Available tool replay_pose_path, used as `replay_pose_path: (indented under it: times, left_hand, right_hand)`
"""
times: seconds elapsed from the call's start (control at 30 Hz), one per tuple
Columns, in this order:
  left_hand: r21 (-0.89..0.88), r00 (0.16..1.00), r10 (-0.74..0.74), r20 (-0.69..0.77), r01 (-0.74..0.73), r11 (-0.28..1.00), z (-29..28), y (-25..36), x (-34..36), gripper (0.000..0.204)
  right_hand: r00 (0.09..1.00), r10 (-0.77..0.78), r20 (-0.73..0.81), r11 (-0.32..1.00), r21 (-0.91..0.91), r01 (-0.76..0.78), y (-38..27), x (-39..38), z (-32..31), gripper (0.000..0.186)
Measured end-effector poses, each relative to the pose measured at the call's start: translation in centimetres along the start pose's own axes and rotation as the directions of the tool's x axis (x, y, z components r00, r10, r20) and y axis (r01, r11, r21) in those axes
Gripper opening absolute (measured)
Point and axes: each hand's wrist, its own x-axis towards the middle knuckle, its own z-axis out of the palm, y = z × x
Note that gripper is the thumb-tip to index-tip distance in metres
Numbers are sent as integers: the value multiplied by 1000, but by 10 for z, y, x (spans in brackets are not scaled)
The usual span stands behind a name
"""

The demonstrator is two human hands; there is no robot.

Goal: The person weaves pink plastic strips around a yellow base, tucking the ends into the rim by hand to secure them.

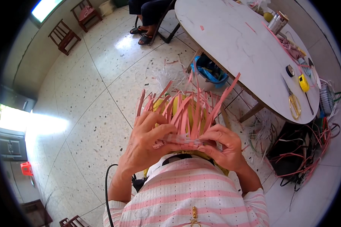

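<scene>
Close in front of my body, a woven strip band (182, 141) of pink and clear-white plastic straps is held between my two hands. Many loose pink straps (183, 113) fan out from its far side over my lap. My left hand (146, 142) grips the band's left part, with its fingers curled and its thumb along the weave. At the other end, my right hand (222, 145) pinches the band between thumb and forefinger. Part of the weave is hidden under the fingers of both hands.
To the right stands a white table (231, 45) carrying scissors (294, 106), a yellow tape measure (303, 83), a black tape roll (290, 70) and a metal can (278, 22). A blue-lined bin (212, 73) is beneath its edge. Tangled straps lie around a black bag (291, 151). Another person's feet (146, 34) show beyond.
</scene>
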Motion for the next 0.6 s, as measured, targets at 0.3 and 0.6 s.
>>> replay_pose_path:
  times: [0.3,0.6]
  left_hand:
    - [27,992,79,96,-82,996,9,15,13,37]
    - [-3,993,85,77,-86,996,15,18,11,30]
  right_hand:
    - [998,-9,63,1000,0,9,-3,3,-3,25]
    - [949,231,216,945,183,-272,2,8,-31,23]
